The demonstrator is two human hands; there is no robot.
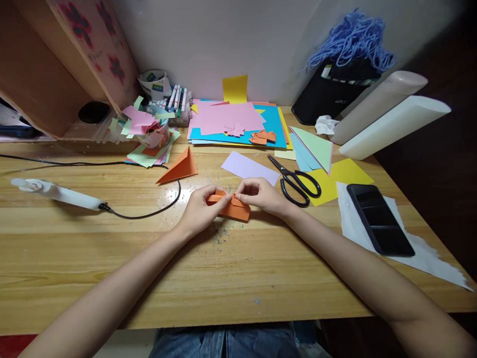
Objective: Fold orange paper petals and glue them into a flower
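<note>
Folded orange paper is held just above the wooden table, near its middle. My left hand pinches its left side between thumb and fingers. From the other side, my right hand grips the upper edge, its fingertips almost meeting my left thumb. Part of the paper is hidden behind my fingers. Beyond my left hand stands a folded orange paper triangle. A lilac paper strip lies behind my right hand, and black-handled scissors rest to its right.
A white glue gun with a black cord lies at left. Stacked coloured paper, a cup of paper scraps and markers are at the back. At right are yellow paper and a phone on white tissue.
</note>
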